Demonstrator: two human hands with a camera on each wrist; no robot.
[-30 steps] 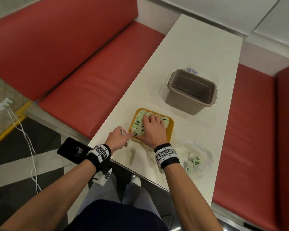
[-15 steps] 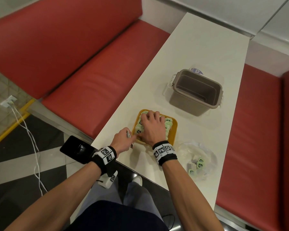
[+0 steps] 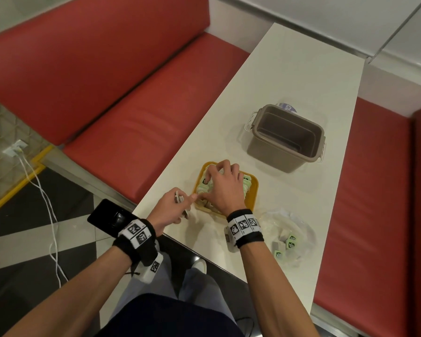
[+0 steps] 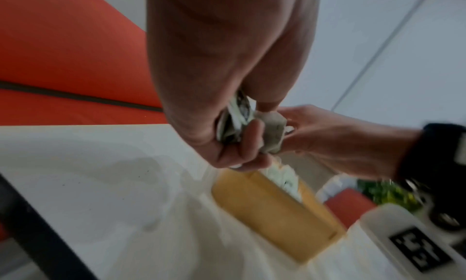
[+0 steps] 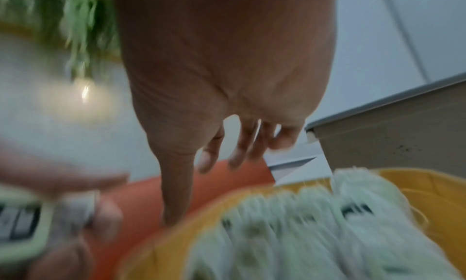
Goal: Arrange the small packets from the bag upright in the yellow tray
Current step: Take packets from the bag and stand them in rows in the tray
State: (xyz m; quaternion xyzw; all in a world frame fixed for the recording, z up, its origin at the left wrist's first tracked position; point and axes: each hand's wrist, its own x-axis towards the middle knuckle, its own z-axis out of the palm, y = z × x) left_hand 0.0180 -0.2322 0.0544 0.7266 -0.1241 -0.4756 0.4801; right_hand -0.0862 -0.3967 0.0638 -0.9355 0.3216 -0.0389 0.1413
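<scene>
— Beside the yellow tray (image 3: 252,190), which hand is nearer?
— Spare packets (image 4: 239,119) are clutched by the left hand (image 3: 170,207), just left of it; upright rows are pressed by the right hand (image 3: 225,188), fingers spread.

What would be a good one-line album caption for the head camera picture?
Right hand over packets in the yellow tray, left hand gripping more packets beside it.

A diner-style eatery: red booth seats (image 3: 122,132) flank a white table (image 3: 301,93).
</scene>
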